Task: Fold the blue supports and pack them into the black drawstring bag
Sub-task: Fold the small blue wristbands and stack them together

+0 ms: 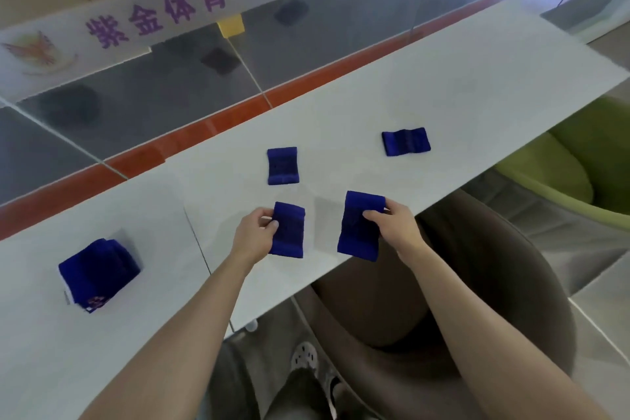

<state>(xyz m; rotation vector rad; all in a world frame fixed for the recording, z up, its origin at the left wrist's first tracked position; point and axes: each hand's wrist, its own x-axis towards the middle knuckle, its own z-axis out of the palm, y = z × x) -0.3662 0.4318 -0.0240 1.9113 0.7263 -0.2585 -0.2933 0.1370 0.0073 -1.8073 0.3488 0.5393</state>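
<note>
Blue supports — five pieces of deep blue knit fabric, soft and ribbed, spread over a white tabletop (443,78). Left hand (254,235) pinches the left edge of one support (289,230), thumb on top, fingers curled under; the piece is a flat rectangle with darker bands across it, and whether it rests on the surface or hangs just above cannot be told. Right hand (392,225) has its grip closed on the right edge of a second support (359,227), slightly longer, its lower end reaching to the near edge of the tabletop.

Two more lie free, farther back: a small squarish one (282,165) just beyond the left hand's piece, and another (405,142) turned sideways, well apart to the right, with creases running across it. At far left sits a bulkier blue bundle (97,269) — layered, a small patterned patch at its near corner, white showing beneath.

Tabletop is smooth and matte, with a thin seam running left of the hands. Beyond its far edge, an orange-red strip (204,126), then grey glossy floor tiles and a white banner (119,24) with purple characters. Near side: a brown rounded chair (494,283) under the right forearm, a green seat (579,164) to the right.
</note>
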